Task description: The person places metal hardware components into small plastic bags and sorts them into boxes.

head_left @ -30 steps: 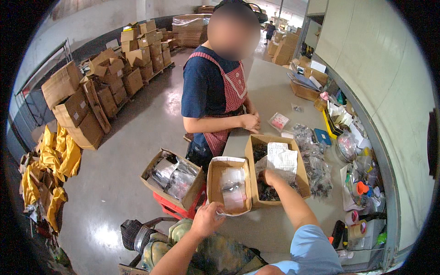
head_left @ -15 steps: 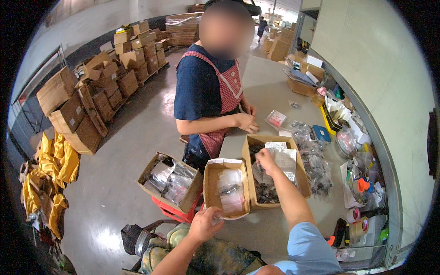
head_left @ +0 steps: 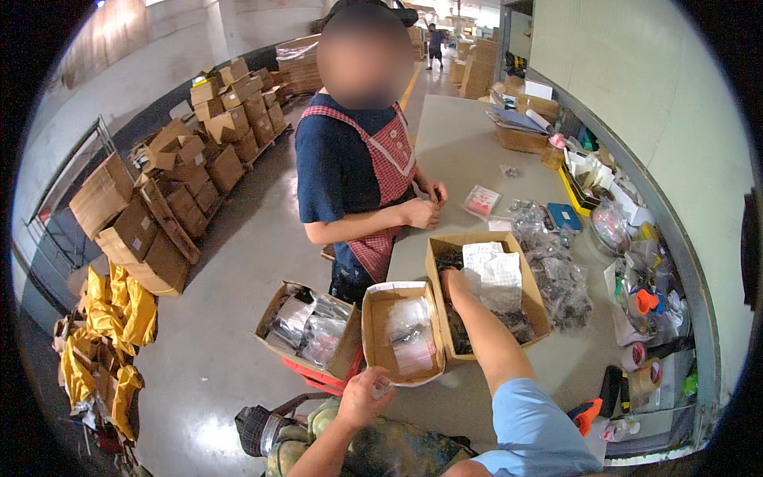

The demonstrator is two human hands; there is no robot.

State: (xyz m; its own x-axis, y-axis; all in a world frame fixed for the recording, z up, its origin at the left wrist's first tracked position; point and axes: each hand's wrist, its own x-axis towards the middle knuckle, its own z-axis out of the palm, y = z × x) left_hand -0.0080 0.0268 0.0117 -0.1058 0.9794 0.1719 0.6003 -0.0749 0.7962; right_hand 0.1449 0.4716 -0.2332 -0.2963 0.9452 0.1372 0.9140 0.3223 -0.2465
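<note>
My left hand (head_left: 363,399) is closed around a small clear plastic bag (head_left: 383,387), just in front of the middle cardboard box (head_left: 372,330). That box holds clear plastic bags (head_left: 412,350). My right hand (head_left: 455,285) reaches down into the larger cardboard box (head_left: 539,306) on the table, among small dark pieces (head_left: 513,324) whose kind I cannot make out. Its fingers are hidden inside the box. Crumpled whitish sheets (head_left: 494,278) lie on the pieces beside my right wrist.
A box of filled bags (head_left: 311,326) rests on a red stool (head_left: 314,378) at left. Across the table corner stands a co-worker (head_left: 338,183), hands together. Bagged dark parts (head_left: 563,286), a blue scale (head_left: 563,216) and tape rolls (head_left: 633,358) lie along the table's right side.
My right hand has gone deeper into the large box, its fingers now out of sight. My left hand still holds the bag. The co-worker's hands have drawn closer together. The whole view has shifted slightly.
</note>
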